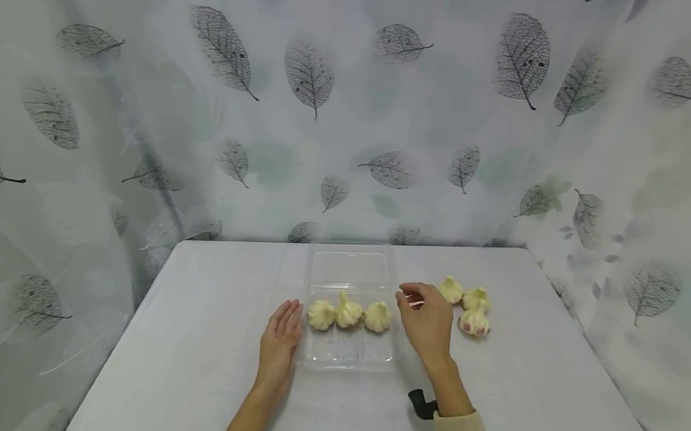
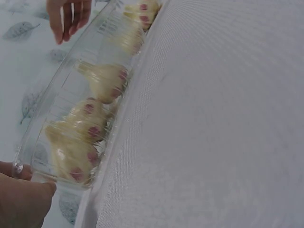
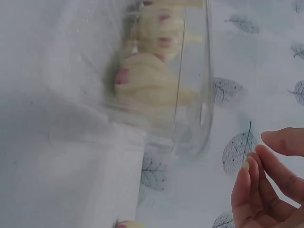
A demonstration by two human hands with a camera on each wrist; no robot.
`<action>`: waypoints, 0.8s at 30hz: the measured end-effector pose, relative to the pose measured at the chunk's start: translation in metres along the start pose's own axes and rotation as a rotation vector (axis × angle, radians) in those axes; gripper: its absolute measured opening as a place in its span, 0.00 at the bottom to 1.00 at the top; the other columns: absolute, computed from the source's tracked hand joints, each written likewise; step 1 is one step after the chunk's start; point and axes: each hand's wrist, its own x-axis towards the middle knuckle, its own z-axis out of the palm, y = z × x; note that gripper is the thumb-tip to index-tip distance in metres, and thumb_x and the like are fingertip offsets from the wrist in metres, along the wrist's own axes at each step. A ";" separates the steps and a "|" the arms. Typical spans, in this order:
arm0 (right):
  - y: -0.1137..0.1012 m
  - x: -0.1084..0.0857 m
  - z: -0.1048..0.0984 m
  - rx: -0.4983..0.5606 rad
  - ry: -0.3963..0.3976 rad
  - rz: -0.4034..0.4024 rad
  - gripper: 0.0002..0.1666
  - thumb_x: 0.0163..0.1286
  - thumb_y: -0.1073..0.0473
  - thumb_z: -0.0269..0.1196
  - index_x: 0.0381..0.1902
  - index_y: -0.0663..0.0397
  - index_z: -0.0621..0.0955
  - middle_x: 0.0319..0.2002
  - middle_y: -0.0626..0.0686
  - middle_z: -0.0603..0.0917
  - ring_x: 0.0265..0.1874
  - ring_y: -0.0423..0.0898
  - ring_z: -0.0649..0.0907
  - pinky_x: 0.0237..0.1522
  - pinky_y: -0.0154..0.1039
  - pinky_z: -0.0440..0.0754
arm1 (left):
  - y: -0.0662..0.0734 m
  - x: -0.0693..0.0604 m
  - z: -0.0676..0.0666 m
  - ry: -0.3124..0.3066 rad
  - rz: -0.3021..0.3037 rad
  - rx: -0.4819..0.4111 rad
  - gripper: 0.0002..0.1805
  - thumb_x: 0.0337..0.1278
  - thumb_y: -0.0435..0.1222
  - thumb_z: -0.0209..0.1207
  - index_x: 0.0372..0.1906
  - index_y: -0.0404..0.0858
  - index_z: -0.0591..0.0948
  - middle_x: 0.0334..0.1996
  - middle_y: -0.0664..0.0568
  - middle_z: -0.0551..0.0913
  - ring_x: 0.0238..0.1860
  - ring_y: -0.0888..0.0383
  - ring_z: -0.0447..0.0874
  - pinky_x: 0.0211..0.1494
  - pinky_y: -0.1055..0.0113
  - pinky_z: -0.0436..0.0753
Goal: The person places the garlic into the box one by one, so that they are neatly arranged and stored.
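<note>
A clear plastic clamshell box [image 1: 344,358] lies with its lid [image 1: 351,269] folded back. Three garlic bulbs sit in a row inside: the left bulb [image 1: 321,315], the middle bulb [image 1: 349,311] and the right bulb [image 1: 378,317]. My left hand [image 1: 279,344] rests against the box's left side, fingers straight; its thumb [image 2: 31,199] shows near the box edge in the left wrist view. My right hand [image 1: 429,321] hovers past the box's right edge, fingers loosely bent. Between its thumb [image 3: 285,141] and fingertips [image 3: 256,159] is a gap holding nothing.
Right of my right hand, three more garlic bulbs stand close together on the table: a back bulb [image 1: 451,290], a middle bulb [image 1: 476,298] and a front bulb [image 1: 475,322]. The white-covered table [image 1: 193,367] ends at a leaf-patterned curtain [image 1: 342,125].
</note>
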 end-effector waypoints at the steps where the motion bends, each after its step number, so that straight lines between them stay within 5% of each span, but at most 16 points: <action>1: 0.003 0.001 -0.003 -0.004 0.017 0.014 0.09 0.64 0.65 0.74 0.43 0.56 0.90 0.37 0.53 0.90 0.32 0.47 0.89 0.34 0.35 0.88 | 0.000 0.000 0.000 0.003 -0.002 -0.003 0.38 0.67 0.14 0.40 0.81 0.29 0.52 0.81 0.37 0.55 0.82 0.45 0.52 0.80 0.63 0.64; 7: 0.020 0.009 -0.020 0.002 0.126 0.054 0.08 0.63 0.66 0.74 0.41 0.59 0.91 0.36 0.55 0.90 0.31 0.51 0.89 0.31 0.16 0.76 | 0.000 0.001 -0.001 0.009 -0.017 -0.008 0.38 0.67 0.13 0.39 0.81 0.30 0.52 0.81 0.39 0.56 0.82 0.47 0.53 0.79 0.66 0.66; 15: 0.036 0.013 -0.037 -0.027 0.218 0.074 0.08 0.62 0.68 0.73 0.41 0.63 0.90 0.36 0.59 0.90 0.31 0.54 0.89 0.32 0.13 0.72 | 0.001 0.001 -0.002 0.018 -0.032 -0.009 0.38 0.68 0.14 0.41 0.81 0.32 0.52 0.81 0.43 0.57 0.82 0.50 0.56 0.78 0.68 0.67; 19: 0.044 0.014 -0.044 -0.047 0.270 0.083 0.10 0.60 0.69 0.74 0.41 0.65 0.90 0.36 0.61 0.89 0.32 0.58 0.89 0.32 0.15 0.71 | 0.001 0.000 -0.002 0.016 -0.029 -0.012 0.38 0.69 0.15 0.41 0.81 0.32 0.52 0.81 0.42 0.57 0.82 0.50 0.55 0.78 0.68 0.67; 24: 0.055 0.014 -0.052 -0.076 0.306 0.145 0.11 0.59 0.70 0.73 0.42 0.65 0.90 0.38 0.63 0.87 0.36 0.59 0.86 0.37 0.34 0.75 | 0.001 0.000 -0.001 0.015 -0.032 -0.019 0.38 0.68 0.14 0.40 0.81 0.32 0.52 0.81 0.42 0.57 0.82 0.49 0.55 0.78 0.69 0.68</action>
